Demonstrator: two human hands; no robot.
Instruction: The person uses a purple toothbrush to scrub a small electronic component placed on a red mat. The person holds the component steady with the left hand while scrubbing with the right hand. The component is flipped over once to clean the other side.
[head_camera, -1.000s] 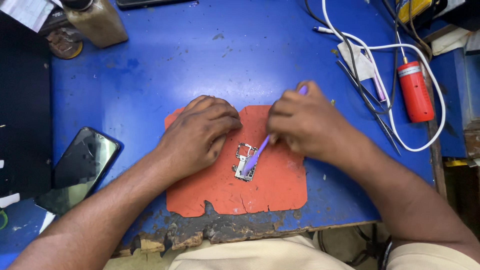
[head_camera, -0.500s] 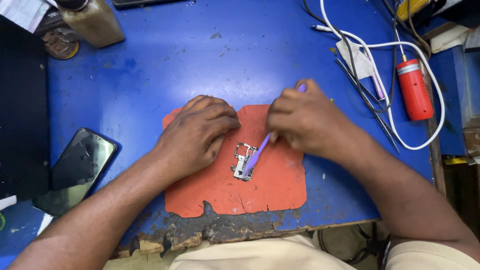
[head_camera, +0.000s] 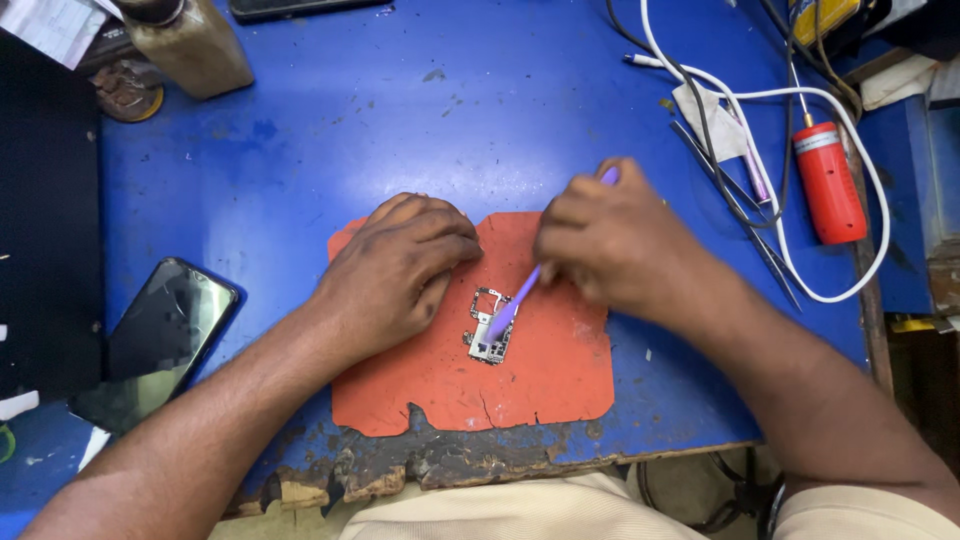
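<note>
1. On the orange mat (head_camera: 540, 375) at the near edge of the blue table (head_camera: 400, 110) lay a small circuit board (head_camera: 489, 330), between our two hands.
2. Our left hand (head_camera: 395, 270) rested on the mat just left of the board, fingers curled and pressed down beside its upper left edge; we could not tell whether they touched it.
3. Our right hand (head_camera: 610, 240) sat above and to the right of the board, closed around a purple tool (head_camera: 515, 303) whose flat tip came down onto the board's middle.
4. Far to our left lay a dark phone (head_camera: 160, 340); to our right, a red cylindrical tool (head_camera: 828, 185), a white cable (head_camera: 860, 270) and thin tweezers (head_camera: 735, 205).
</note>
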